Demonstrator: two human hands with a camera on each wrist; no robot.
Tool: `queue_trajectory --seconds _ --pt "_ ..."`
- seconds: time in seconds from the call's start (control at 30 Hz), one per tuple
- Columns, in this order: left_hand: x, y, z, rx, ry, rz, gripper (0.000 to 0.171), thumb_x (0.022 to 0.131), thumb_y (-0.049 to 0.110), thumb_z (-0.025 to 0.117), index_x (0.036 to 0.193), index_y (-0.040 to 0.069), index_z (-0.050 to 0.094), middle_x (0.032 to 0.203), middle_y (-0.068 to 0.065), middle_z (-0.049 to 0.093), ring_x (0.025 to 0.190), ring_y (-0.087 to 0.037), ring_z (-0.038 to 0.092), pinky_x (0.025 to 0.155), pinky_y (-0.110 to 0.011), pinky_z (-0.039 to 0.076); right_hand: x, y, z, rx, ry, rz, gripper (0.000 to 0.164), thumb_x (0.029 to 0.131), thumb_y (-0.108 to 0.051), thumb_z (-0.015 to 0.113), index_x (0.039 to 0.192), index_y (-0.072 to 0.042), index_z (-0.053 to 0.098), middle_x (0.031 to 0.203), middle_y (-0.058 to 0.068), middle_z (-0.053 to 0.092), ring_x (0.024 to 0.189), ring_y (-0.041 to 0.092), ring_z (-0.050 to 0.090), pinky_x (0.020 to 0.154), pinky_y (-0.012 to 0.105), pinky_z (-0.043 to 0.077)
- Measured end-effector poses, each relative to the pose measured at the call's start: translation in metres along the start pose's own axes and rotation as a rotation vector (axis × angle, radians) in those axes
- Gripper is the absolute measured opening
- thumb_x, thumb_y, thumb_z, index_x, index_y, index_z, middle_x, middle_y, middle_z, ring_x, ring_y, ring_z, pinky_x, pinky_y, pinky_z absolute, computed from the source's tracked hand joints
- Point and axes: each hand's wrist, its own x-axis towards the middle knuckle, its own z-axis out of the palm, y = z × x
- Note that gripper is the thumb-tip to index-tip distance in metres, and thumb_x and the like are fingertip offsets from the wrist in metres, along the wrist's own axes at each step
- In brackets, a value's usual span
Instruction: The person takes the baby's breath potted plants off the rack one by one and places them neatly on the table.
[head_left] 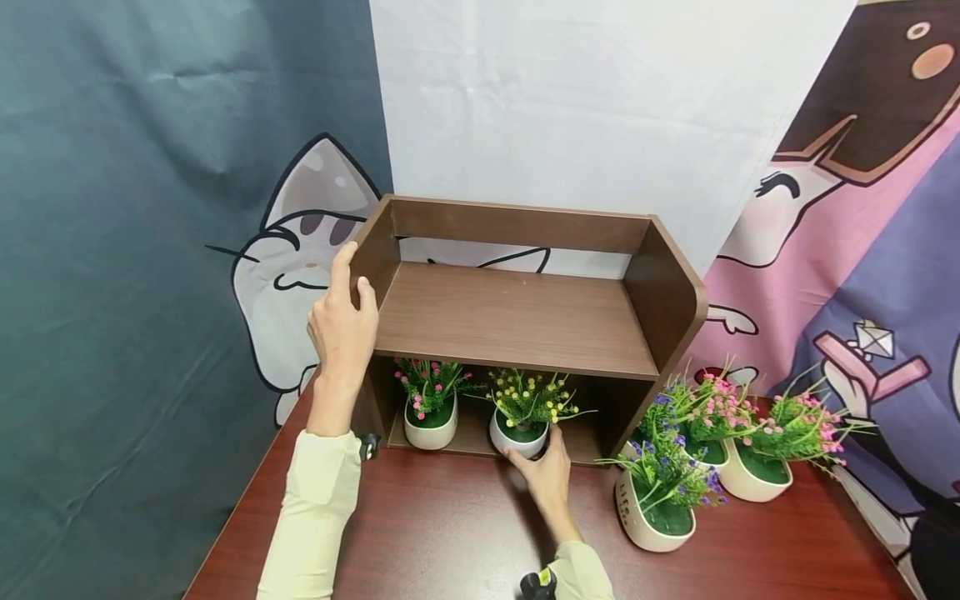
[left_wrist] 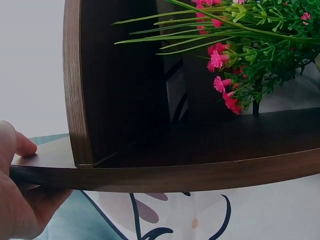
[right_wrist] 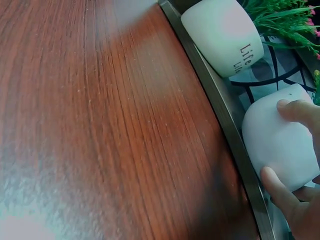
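Observation:
My left hand (head_left: 343,325) grips the left side panel of a brown two-tier shelf (head_left: 517,317); in the left wrist view, thumb and fingers lie on opposite faces of a board. At the lower tier's front, my right hand (head_left: 547,467) holds a white pot (right_wrist: 280,135) of yellow flowers (head_left: 528,398) by its sides. The pot sits on the lower board, thumb at its left in the head view. To its left in the same tier stands a cream pot (head_left: 431,427) of pink flowers (left_wrist: 220,60), marked with lettering in the right wrist view.
Right of the shelf, on the reddish wooden table (head_left: 442,525), stand several more potted plants: blue-purple flowers (head_left: 660,492) in front, pink ones (head_left: 772,450) behind. The upper tier (head_left: 517,312) has raised sides and a back rail. Cartoon-printed cloth (head_left: 225,208) hangs behind.

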Motion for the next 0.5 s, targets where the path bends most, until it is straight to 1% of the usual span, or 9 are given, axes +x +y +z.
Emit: queue_trajectory --seconds 0.13,0.27,0.37,0.5 --pt "0.0 0.0 -0.001 0.001 -0.002 -0.001 0.041 0.094 0.019 0.049 0.134 0.025 0.048 0.052 -0.007 0.039 0.04 -0.022 0.03 0.042 -0.035 0.022 -0.003 0.002 -0.005 -0.004 -0.002 -0.026 0.077 0.057 -0.025 0.086 0.12 0.002 0.051 0.11 0.02 0.059 0.103 0.035 0.057 0.087 0.047 0.042" --pt "-0.001 0.001 -0.001 0.0 0.0 -0.001 0.041 0.093 0.019 0.049 0.134 0.024 0.049 0.052 -0.007 0.039 0.04 -0.022 0.03 0.042 -0.035 0.023 -0.006 0.004 -0.01 -0.012 -0.004 -0.031 0.077 0.058 -0.025 0.087 0.121 0.0 0.051 0.111 0.019 0.06 0.101 0.033 0.057 0.086 0.046 0.042" --pt "-0.001 0.0 0.0 -0.002 -0.001 0.0 0.041 0.093 0.018 0.049 0.134 0.024 0.049 0.052 -0.007 0.039 0.04 -0.022 0.03 0.042 -0.035 0.022 -0.009 0.001 -0.016 -0.007 -0.011 -0.011 0.077 0.058 -0.026 0.087 0.121 -0.002 0.051 0.108 0.016 0.061 0.095 0.03 0.059 0.079 0.044 0.047" --pt "0.0 0.0 0.0 0.001 -0.006 -0.001 0.041 0.094 0.019 0.048 0.134 0.025 0.048 0.052 -0.007 0.039 0.04 -0.021 0.029 0.042 -0.035 0.022 -0.012 -0.005 -0.024 0.025 -0.036 0.023 0.077 0.06 -0.027 0.087 0.122 -0.003 0.05 0.106 0.015 0.06 0.091 0.026 0.059 0.066 0.034 0.052"
